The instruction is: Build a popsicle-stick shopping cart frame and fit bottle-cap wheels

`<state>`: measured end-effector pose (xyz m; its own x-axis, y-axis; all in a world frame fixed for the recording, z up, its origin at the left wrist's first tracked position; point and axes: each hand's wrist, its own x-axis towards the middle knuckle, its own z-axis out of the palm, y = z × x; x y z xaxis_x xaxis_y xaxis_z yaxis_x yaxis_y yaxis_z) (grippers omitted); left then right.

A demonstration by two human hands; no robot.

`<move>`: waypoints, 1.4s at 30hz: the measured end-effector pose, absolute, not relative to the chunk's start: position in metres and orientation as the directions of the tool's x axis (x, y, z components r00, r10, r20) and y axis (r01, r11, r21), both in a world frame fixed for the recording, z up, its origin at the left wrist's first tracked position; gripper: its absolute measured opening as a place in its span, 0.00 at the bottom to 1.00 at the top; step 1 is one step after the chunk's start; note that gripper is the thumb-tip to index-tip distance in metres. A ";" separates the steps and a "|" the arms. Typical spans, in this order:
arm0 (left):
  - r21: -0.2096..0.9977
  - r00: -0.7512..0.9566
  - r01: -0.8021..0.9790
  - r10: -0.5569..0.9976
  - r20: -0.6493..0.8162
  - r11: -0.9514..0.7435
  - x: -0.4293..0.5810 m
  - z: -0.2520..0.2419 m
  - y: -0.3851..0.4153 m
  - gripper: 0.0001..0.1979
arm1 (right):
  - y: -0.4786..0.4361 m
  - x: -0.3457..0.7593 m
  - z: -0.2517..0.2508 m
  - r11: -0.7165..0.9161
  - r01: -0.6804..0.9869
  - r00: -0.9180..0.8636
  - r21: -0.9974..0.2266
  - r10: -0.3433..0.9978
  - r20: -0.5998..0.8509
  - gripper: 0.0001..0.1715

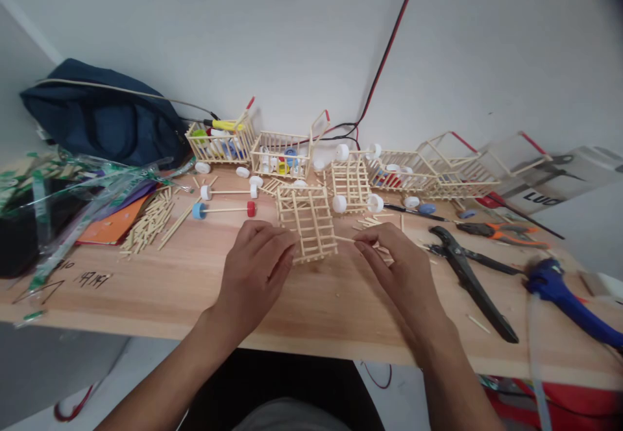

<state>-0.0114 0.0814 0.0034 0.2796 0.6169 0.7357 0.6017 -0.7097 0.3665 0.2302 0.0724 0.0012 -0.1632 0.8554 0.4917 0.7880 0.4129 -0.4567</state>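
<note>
A small basket frame of wooden sticks (311,220) sits before me at mid-table, its slatted side facing up. My left hand (260,256) is closed on the left edge of this frame, steadying it between thumb and fingers. A single thin wooden stick (345,241) is pinched in my right hand (394,265), its tip reaching the right side of the frame. Behind it stands another stick frame (350,181) with white wheels. Stick axles with a blue and a red cap (224,209) lie to the left, near a pile of loose sticks (150,218).
Finished-looking stick carts (280,152) line the wall, some holding coloured caps. Pliers (506,231), a black-handled cutter (472,285) and a blue glue gun (559,288) lie at right. Plastic wrappers (73,230) and a dark blue bag (117,119) occupy the left.
</note>
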 end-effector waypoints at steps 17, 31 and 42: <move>0.202 0.504 0.681 0.651 0.568 -0.703 -0.002 0.027 0.090 0.09 | 0.071 0.231 -0.005 0.328 0.732 -0.083 -0.597 0.913 0.400 0.03; 0.259 0.542 0.673 0.700 0.464 -0.693 0.000 0.032 0.099 0.08 | 0.072 0.238 -0.011 0.309 0.720 -0.076 -0.621 0.925 0.373 0.03; 0.256 0.592 0.662 0.701 0.398 -0.705 0.000 0.038 0.103 0.08 | 0.071 0.240 -0.008 0.320 0.704 -0.073 -0.634 0.921 0.384 0.04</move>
